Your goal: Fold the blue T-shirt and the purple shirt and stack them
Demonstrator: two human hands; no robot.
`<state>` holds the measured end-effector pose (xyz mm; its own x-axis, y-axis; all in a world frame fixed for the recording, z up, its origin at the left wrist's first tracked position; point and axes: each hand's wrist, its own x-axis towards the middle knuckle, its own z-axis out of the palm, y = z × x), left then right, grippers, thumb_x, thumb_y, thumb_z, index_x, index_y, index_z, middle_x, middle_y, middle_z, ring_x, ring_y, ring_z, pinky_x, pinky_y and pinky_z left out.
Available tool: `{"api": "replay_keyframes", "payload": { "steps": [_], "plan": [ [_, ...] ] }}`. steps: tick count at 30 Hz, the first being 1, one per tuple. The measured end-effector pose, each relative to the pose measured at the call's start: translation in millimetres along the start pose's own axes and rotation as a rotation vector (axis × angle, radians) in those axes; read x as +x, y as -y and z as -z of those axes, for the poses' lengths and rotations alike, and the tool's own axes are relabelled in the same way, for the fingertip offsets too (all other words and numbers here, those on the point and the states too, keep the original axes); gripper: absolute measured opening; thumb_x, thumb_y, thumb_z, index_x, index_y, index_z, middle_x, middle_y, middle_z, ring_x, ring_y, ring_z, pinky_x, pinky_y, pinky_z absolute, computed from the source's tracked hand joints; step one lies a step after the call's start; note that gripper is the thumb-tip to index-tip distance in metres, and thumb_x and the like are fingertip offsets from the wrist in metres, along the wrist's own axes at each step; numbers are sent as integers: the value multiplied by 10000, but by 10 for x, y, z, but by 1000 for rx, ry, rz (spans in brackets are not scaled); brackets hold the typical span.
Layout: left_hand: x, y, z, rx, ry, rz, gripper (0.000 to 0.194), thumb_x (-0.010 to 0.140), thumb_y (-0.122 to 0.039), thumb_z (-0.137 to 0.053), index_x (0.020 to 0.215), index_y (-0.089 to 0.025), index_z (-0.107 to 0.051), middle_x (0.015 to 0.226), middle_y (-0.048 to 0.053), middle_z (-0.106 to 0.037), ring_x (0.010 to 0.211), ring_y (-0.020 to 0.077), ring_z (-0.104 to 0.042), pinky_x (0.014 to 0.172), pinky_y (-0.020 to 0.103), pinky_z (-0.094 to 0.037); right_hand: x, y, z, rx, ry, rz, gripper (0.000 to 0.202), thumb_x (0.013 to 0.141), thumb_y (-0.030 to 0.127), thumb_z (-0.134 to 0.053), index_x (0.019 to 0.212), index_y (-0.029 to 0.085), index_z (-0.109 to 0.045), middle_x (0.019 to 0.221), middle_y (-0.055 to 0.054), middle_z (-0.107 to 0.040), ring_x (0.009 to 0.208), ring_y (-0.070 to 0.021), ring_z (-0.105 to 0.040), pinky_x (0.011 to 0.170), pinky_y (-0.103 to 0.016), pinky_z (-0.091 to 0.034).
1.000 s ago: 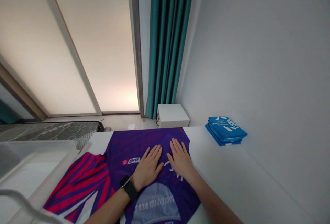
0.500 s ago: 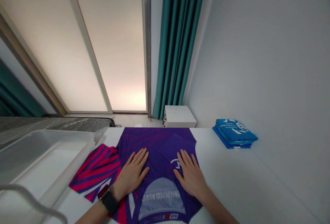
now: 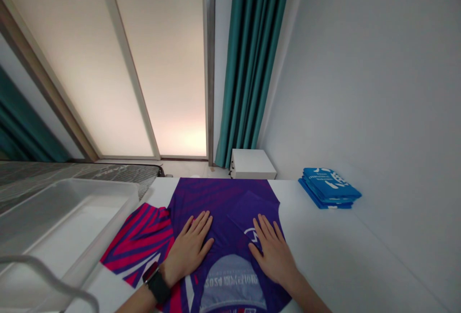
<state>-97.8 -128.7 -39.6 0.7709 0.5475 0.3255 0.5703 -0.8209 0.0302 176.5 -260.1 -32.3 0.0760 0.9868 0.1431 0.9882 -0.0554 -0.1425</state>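
One purple jersey (image 3: 219, 198), spread on the white surface (image 3: 334, 255) in front of the wearer; pink-striped sleeve (image 3: 139, 238) out to the left, grey panel (image 3: 234, 286) with inverted print at the near end. Forearms enter from below, slanting inward. Left hand (image 3: 189, 245), dark watch (image 3: 157, 284) at the wrist, palm down on the cloth, fingers extended, thumb angled inward. Right hand (image 3: 272, 251) likewise flat, just beside a white logo. Hands open, apart from each other, both touching fabric. Farther out: translucent bin (image 3: 131, 202) left of the sleeve; folded blue stack (image 3: 329, 189) at right, near the wall (image 3: 378, 87); white cabinet (image 3: 252, 163) beyond the surface.
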Motion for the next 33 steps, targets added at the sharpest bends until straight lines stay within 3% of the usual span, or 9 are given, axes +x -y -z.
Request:
{"api": "replay_keyframes", "payload": {
  "steps": [7,14,25,33],
  "plan": [
    [27,8,57,-5,20,1,554,1002,-455,-332,1504,-220,-318,1540,70,-358,1407,223,-356,1146,427,-314,59,45,67,5,41,-23,680,962,557,-310,1514,160,-286,1584,-86,-193,1462,-269,-176,1186,-526,-125],
    [-56,161,249,-4,-27,41,552,1006,-442,-336,1505,-209,-310,1538,74,-365,1415,213,-340,1155,427,-306,279,449,254,44,121,61,678,964,537,-308,1522,155,-255,1592,-71,-168,1474,-241,-125,1200,-481,-66],
    [-738,803,305,66,-100,321,534,985,-446,-372,1467,-219,-394,1542,87,-363,1422,262,-314,1138,455,-331,515,1007,143,117,199,260,616,973,456,-337,1521,186,-261,1594,-63,-183,1472,-224,-135,1201,-460,-64],
    [-1114,916,203,144,-92,533,515,951,-476,-416,1397,-236,-507,1499,138,-420,1406,370,-313,1081,586,-335,516,1090,7,137,194,286,590,987,481,-309,1510,209,-297,1588,-58,-213,1465,-230,-169,1201,-467,-105]
  ]
}}
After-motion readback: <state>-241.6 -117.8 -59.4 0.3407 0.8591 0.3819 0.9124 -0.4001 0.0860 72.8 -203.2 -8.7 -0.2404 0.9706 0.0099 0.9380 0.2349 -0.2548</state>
